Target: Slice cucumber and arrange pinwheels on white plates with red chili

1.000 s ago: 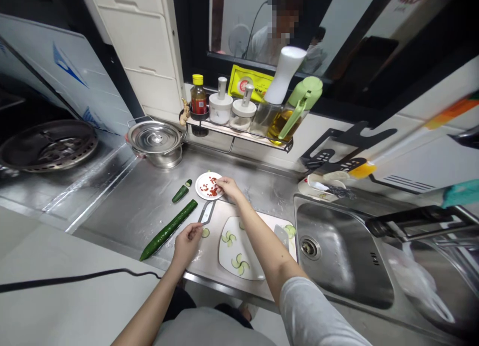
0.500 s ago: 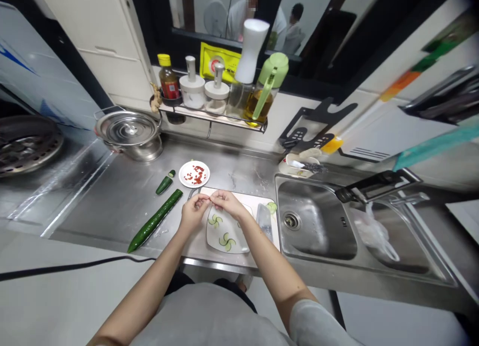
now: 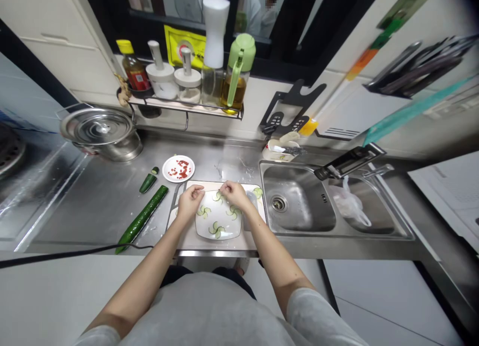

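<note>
A white square plate (image 3: 218, 215) lies on the cutting board (image 3: 187, 242), bearing several pinwheels of thin green-edged cucumber slices (image 3: 217, 230). My right hand (image 3: 235, 195) is over the plate's far edge, fingertips pinched beside the far pinwheel (image 3: 218, 197); whatever is between them is too small to make out. At the plate's far left corner is my left hand (image 3: 190, 202), thumb and fingers drawn together, their contents hidden. Beyond it, a small white dish (image 3: 169, 172) holds red chopped bits (image 3: 182, 170). A long cucumber (image 3: 142, 220) and a shorter cut piece (image 3: 148, 183) lie to the left.
More cucumber slices (image 3: 258, 192) and a flat grey blade-like piece (image 3: 251, 206) lie at the board's right. Further right is a double steel sink (image 3: 299, 201) with a plastic bag (image 3: 350, 204). A lidded pot (image 3: 108, 136) stands far left, below a condiment rack (image 3: 179, 106).
My hands, whose fingertips met over the plate's far side, have separated, the right one moving right. More of the plate and its pinwheels shows. The camera view has turned right.
</note>
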{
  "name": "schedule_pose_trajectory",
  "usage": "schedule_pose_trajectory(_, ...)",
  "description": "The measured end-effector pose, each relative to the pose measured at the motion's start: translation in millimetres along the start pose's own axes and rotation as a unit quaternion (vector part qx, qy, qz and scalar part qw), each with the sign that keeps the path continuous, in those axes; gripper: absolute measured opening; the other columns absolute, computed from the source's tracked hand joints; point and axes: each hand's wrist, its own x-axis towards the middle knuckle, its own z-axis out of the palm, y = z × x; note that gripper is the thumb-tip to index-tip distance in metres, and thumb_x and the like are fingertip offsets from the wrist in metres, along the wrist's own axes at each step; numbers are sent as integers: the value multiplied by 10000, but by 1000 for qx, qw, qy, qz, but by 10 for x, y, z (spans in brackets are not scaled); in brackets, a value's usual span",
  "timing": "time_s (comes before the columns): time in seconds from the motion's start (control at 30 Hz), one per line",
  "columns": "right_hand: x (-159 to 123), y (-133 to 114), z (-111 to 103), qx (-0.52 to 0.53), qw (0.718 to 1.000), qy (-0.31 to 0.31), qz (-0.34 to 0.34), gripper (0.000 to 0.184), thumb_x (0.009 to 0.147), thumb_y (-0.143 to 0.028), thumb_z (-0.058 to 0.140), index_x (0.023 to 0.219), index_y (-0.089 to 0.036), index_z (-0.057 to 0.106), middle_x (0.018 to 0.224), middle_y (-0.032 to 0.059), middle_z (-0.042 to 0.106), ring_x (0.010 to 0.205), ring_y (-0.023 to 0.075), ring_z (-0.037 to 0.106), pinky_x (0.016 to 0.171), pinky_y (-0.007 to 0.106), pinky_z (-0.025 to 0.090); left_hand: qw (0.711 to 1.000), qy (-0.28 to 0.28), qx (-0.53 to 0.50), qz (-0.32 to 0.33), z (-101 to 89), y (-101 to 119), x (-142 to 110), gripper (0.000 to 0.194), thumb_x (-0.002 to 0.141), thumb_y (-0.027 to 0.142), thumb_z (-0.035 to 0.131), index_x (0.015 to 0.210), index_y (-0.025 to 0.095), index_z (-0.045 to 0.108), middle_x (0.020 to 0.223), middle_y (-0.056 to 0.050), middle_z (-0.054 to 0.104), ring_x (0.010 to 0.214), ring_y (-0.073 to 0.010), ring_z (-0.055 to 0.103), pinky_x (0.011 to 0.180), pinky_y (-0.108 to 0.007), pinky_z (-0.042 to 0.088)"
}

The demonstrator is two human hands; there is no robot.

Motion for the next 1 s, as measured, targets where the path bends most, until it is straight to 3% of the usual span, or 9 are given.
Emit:
schedule_pose_trajectory(0.17,-114,94,86,-171,985,-17,-7,128,835,-214,533,813,-187,657,825,28,682,753,149,562,670,227,347,992,-19,126,0,81,-8,27,216,799,311,566,947,218,692,823,-13,674,756,-172,595,730,-286,427)
schedule_pose_trajectory(0.3,-150,117,154,-241,970,-24,2,158,875,-229,511,896,-194,664,934,51,691,844,166,570,725,243,335,980,-52,193,7,203,70,18,191,819,316,566,955,247,682,902,-21,689,930,-217,601,841,-333,394)
schedule_pose_trajectory(0.57,-156,79,181,-275,960,-44,19,211,931,-295,477,950,-199,664,990,66,686,928,185,568,782,267,311,962,-103,251,-7,374,174,30,179,848,339,566,975,257,663,966,-44,670,1007,-243,570,871,-371,333)
schedule_pose_trajectory(1.0,-155,74,246,-307,950,-51,37,213,950,-302,448,984,-201,633,1027,75,680,972,199,565,817,294,298,949,-119,293,5,524,149,64,139,850,295,553,933,260,659,994,-43,666,998,-242,564,847,-382,301)
